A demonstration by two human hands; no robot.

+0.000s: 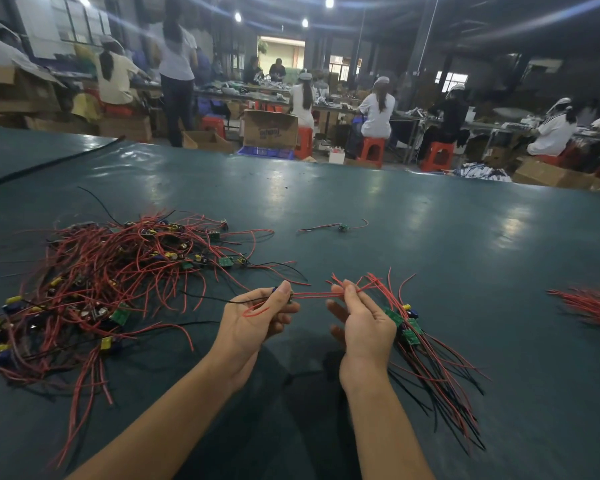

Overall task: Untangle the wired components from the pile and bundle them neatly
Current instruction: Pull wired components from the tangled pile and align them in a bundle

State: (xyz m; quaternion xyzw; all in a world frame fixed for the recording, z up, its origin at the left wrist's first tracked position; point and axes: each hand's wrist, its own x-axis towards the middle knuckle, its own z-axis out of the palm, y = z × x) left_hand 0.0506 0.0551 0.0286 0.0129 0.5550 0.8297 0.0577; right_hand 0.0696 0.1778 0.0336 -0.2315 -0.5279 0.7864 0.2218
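2 bare forearms reach in from the bottom edge over the dark green table mat (326,188), smooth and glossy under the lamps. The left hand (257,323), just right of the pile (111,289), pinches a wired component (282,293) between thumb and forefinger, the other fingers curled beneath. The thumb covers most of its body; only a blue tip shows. A thin black lead runs from it back toward the pile, and its red leads (312,294) stretch taut to the right hand (364,327), farther right of the pile. That hand's thumb and forefinger clamp on a bundle (426,351) of like parts: small green circuit boards half hidden behind the palm, short red ends fanning up, long red and black tails trailing onto the mat. Its lower fingers stand loosely apart.

The pile is a loose tangle of thin red wire, green boards, and yellow and blue cylindrical parts; the frame cuts off its left edge. Beyond the pile and to its right lies 1 lone component (342,227). Far right of the pile, a sheaf of red wires (589,306) is cut by the frame edge. Beyond the table, blurred workers sit on red stools (371,150) near a cardboard box (270,129).
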